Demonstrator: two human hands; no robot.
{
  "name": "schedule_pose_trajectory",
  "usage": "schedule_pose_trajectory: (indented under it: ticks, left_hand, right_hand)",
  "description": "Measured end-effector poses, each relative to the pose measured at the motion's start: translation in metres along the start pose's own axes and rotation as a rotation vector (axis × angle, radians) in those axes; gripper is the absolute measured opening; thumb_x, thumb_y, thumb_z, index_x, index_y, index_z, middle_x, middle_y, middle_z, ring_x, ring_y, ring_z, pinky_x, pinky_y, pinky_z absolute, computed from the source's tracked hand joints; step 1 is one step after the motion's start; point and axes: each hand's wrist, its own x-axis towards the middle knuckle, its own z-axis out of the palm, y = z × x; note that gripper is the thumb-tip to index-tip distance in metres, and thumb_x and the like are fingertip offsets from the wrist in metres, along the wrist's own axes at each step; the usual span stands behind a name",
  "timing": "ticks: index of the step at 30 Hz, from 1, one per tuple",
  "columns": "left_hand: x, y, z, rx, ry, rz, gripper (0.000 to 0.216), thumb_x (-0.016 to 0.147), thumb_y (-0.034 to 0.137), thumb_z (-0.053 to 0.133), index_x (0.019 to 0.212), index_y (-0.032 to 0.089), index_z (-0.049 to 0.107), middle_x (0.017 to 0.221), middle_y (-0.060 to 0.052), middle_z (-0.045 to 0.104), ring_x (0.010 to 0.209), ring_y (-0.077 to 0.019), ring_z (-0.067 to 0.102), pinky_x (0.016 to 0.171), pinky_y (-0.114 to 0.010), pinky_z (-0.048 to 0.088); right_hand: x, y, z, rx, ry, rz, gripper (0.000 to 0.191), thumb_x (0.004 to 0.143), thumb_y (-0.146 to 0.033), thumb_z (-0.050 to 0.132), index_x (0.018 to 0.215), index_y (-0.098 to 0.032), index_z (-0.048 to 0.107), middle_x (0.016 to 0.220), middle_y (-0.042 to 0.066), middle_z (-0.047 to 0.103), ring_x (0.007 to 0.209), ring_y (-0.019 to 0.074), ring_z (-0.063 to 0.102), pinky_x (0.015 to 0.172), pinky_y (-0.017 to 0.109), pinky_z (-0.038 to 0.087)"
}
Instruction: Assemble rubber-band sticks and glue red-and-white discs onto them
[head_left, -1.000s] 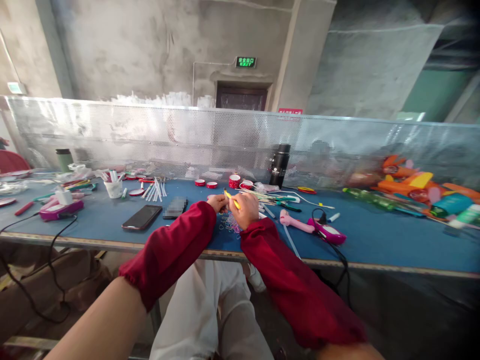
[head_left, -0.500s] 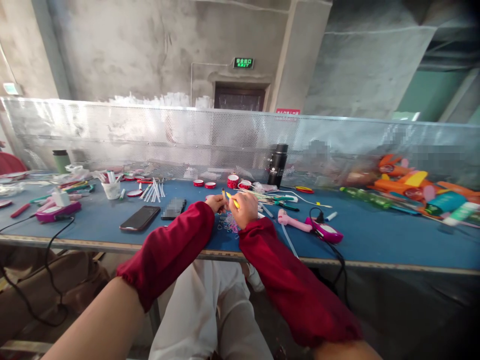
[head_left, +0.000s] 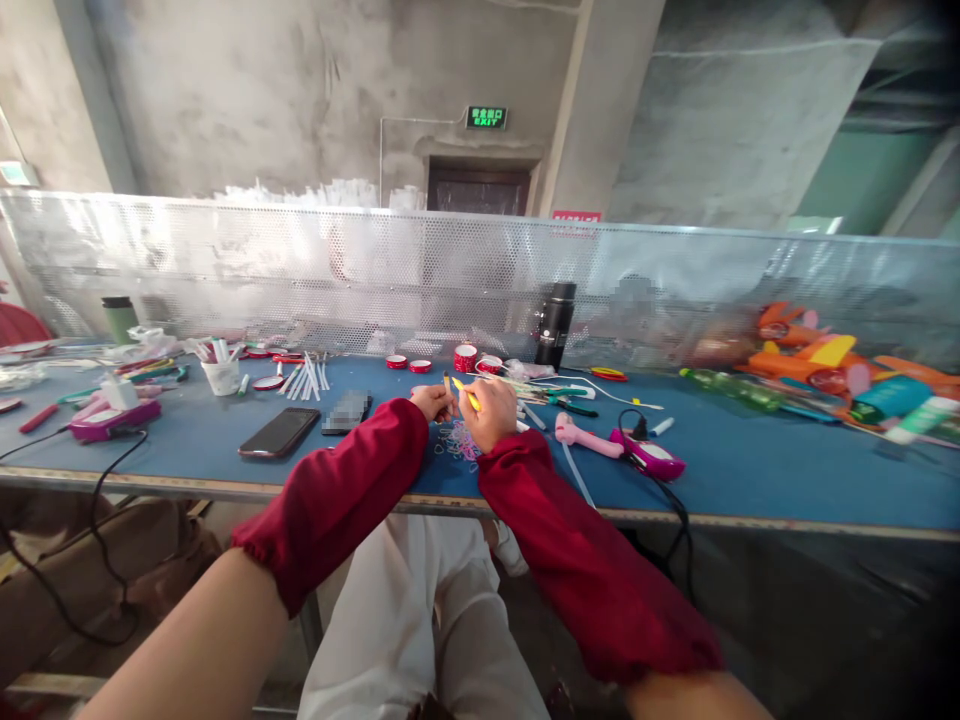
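My left hand (head_left: pixel 433 402) is closed, pinching a short, thin brownish stick (head_left: pixel 447 383) that points up from the fingertips. My right hand (head_left: pixel 493 412) grips a slim yellow pen-like tool (head_left: pixel 472 399), its tip close to the stick; the exact kind of tool is too small to tell. Both hands are close together above the blue tabletop. Just below them lies a loose pile of small coloured loops (head_left: pixel 459 440), partly covered by the right hand. Dark red sleeve covers are on both forearms.
Left of my hands are two phones (head_left: pixel 280 433), white sticks (head_left: pixel 306 380) and a white cup (head_left: pixel 221 377). Red tape rolls (head_left: pixel 465 358) and a black flask (head_left: pixel 556 327) stand behind. Right are green-handled pliers (head_left: pixel 574 402) and a pink-purple glue gun (head_left: pixel 645 455) with a cord.
The view has tilted down very slightly. Both hands keep nearly the same place and grip, with the yellow tool still beside the small stick.
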Motion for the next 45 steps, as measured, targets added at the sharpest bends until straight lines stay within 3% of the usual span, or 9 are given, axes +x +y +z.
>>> schedule_pose_trajectory:
  ticks: [5, 12, 20, 26, 33, 45]
  left_hand:
    - [0.0007, -0.0010, -0.0009, 0.005, -0.019, 0.003, 0.024, 0.085, 0.033, 0.066, 0.079, 0.013, 0.056, 0.055, 0.002, 0.061, 0.044, -0.0076, 0.056, 0.044, -0.017, 0.037]
    - [-0.0012, 0.0012, 0.0002, 0.013, -0.011, -0.007, 0.025, 0.085, 0.034, 0.066, 0.077, 0.013, 0.054, 0.059, 0.001, 0.062, 0.044, -0.0077, 0.055, 0.045, -0.018, 0.037]
    - [-0.0049, 0.0063, 0.0033, 0.016, 0.013, -0.031, 0.015, 0.093, 0.017, 0.052, 0.078, 0.012, 0.054, 0.059, -0.001, 0.063, 0.045, -0.0081, 0.054, 0.047, -0.021, 0.036]
    - [-0.0055, 0.0064, 0.0031, 0.014, -0.003, -0.028, 0.016, 0.091, 0.022, 0.058, 0.079, 0.013, 0.055, 0.052, 0.002, 0.058, 0.044, -0.0080, 0.053, 0.047, -0.019, 0.036]
    - [-0.0027, 0.0032, 0.0015, -0.001, 0.017, -0.004, 0.023, 0.085, 0.031, 0.066, 0.077, 0.012, 0.055, 0.059, 0.001, 0.063, 0.044, -0.0078, 0.055, 0.045, -0.019, 0.037]
    - [-0.0005, 0.0006, 0.0001, -0.004, 0.010, 0.014, 0.021, 0.087, 0.029, 0.063, 0.077, 0.013, 0.055, 0.057, 0.002, 0.062, 0.043, -0.0066, 0.055, 0.044, -0.017, 0.037]
  right_hand:
    - [0.0008, -0.0013, 0.0001, 0.039, -0.050, -0.042, 0.013, 0.092, -0.031, 0.055, 0.083, -0.023, 0.061, 0.077, 0.004, 0.065, 0.083, 0.0219, 0.054, 0.078, 0.035, 0.035]
    - [0.0007, -0.0001, 0.0003, 0.018, -0.018, -0.016, 0.014, 0.092, -0.030, 0.054, 0.083, -0.023, 0.061, 0.077, 0.005, 0.065, 0.083, 0.0224, 0.054, 0.078, 0.035, 0.036]
    - [0.0013, 0.0001, -0.0002, 0.006, -0.025, 0.008, 0.014, 0.092, -0.028, 0.054, 0.081, -0.023, 0.061, 0.076, 0.005, 0.064, 0.082, 0.0228, 0.054, 0.077, 0.035, 0.036]
    - [0.0013, -0.0013, 0.0004, 0.032, -0.062, -0.046, 0.014, 0.093, -0.031, 0.054, 0.084, -0.023, 0.062, 0.078, 0.005, 0.065, 0.083, 0.0223, 0.054, 0.077, 0.035, 0.036]
    - [0.0013, -0.0008, -0.0008, -0.017, -0.014, -0.013, 0.015, 0.093, -0.030, 0.054, 0.082, -0.023, 0.061, 0.076, 0.005, 0.064, 0.082, 0.0225, 0.053, 0.078, 0.036, 0.035]
    - [0.0010, -0.0008, -0.0007, -0.007, -0.019, -0.014, 0.013, 0.092, -0.029, 0.055, 0.082, -0.023, 0.062, 0.076, 0.005, 0.064, 0.082, 0.0229, 0.054, 0.078, 0.036, 0.035]
